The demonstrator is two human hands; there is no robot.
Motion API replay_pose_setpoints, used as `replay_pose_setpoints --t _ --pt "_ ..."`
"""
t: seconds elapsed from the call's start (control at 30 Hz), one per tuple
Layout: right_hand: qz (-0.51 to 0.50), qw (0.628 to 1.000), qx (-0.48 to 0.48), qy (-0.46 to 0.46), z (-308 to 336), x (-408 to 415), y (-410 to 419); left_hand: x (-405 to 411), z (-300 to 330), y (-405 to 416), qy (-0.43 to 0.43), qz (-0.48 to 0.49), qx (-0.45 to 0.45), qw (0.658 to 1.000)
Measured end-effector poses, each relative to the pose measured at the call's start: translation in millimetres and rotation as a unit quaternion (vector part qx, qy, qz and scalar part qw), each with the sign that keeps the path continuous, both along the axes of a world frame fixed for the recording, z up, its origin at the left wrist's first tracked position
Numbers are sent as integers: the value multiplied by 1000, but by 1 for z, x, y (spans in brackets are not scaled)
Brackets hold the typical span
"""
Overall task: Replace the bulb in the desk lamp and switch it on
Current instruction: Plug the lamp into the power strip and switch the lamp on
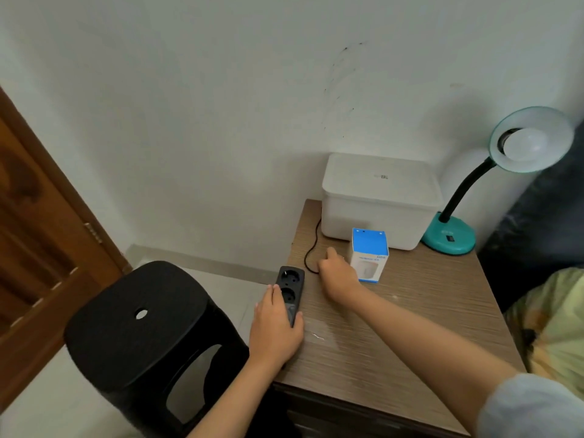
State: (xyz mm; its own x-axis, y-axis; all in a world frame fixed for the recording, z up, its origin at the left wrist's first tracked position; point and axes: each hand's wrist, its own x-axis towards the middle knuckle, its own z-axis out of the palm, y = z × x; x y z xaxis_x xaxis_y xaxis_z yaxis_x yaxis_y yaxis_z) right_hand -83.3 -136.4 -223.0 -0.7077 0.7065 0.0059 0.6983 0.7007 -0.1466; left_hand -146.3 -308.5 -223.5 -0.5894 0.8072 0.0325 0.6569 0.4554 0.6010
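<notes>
Desk lamp (448,237) stood at the tabletop's (410,327) far right corner, shade tipped toward the camera, a white bulb (526,143) seated in the socket and unlit. Bulb box (369,254) upright just in front of the white storage bin (379,200), near the far edge. Left hand (275,330) gripped a black power strip (290,289) at the left edge, both visible sockets empty. Right hand (336,276) was closed around the end of the black cord (311,248); the plug itself was hidden in the fist. Judged: bulb fitting looked done. Left: plug in, press the base switch.
</notes>
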Motion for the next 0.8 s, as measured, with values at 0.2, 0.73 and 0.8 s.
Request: replay_pose_setpoints --t 0.2,0.73,0.8 --pt "6 995 -52 79 10 0 5 0 -1 1 4 -2 -11 1000" --pt "-126 846 -287 430 32 -9 -22 2 0 0 22 -6 -14 1000" --pt "-129 847 -290 426 26 -10 -25 2 1 0 21 -3 -14 1000"
